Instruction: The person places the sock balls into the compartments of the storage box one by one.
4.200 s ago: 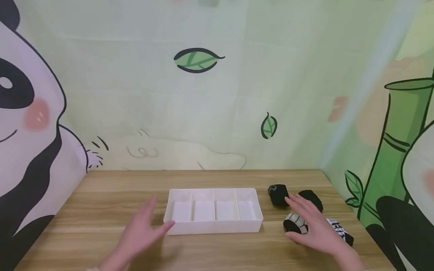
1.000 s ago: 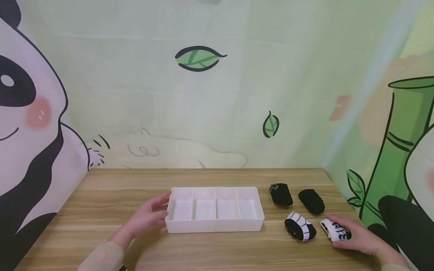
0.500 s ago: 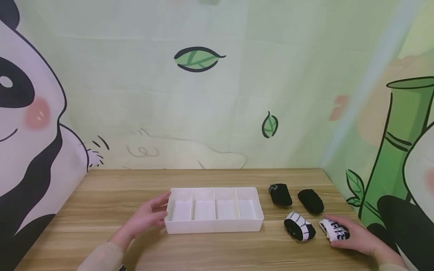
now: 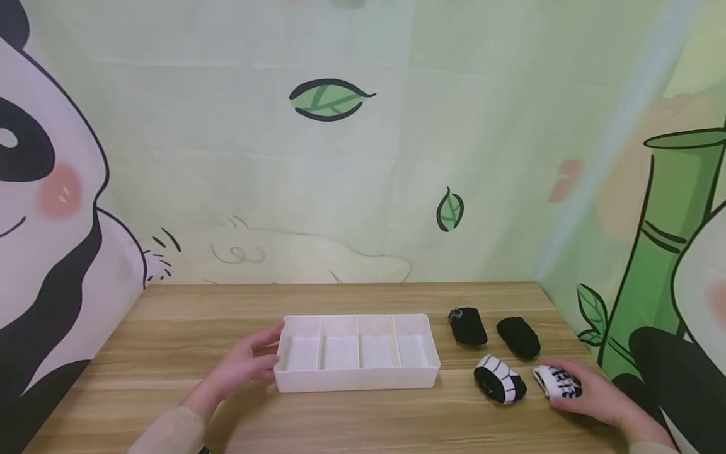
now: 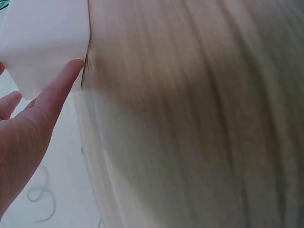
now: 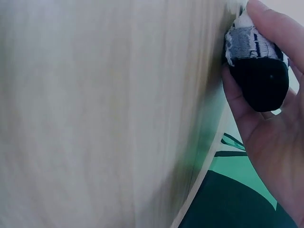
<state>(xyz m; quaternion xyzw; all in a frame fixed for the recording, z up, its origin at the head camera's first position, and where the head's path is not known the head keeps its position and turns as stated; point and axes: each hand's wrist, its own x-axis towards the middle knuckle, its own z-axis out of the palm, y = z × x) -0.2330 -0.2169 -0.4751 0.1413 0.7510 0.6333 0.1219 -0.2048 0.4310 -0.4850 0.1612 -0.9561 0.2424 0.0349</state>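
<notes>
Black-and-white knit marks the folded sock [image 4: 558, 383] at the lower right of the head view, pinched between the right hand's [image 4: 595, 394] thumb and fingers, apparently at table level. At the lower left, the left hand [image 4: 241, 364] has its fingers parted, touching the left end of the white four-compartment tray [image 4: 357, 379]; how hard it presses I cannot tell.

About four seconds ago the right hand was spread over the socks; now it has one gripped. The last second brought hardly any movement, so the sock seems secured but not yet lifted, with the tray probably steadied.

Bold black lettering crosses the held sock's white cuff, partly covered and not safely readable. Left of it lies a white-cuffed sock with black lines [image 4: 500, 379]; farther back are a black sock with a grey patch [image 4: 469, 328] and a plain black sock [image 4: 518, 337]. The reddish mark [image 4: 565, 181] on the panda-print backdrop [image 4: 363, 157], right of centre, is too faint to read.
</notes>
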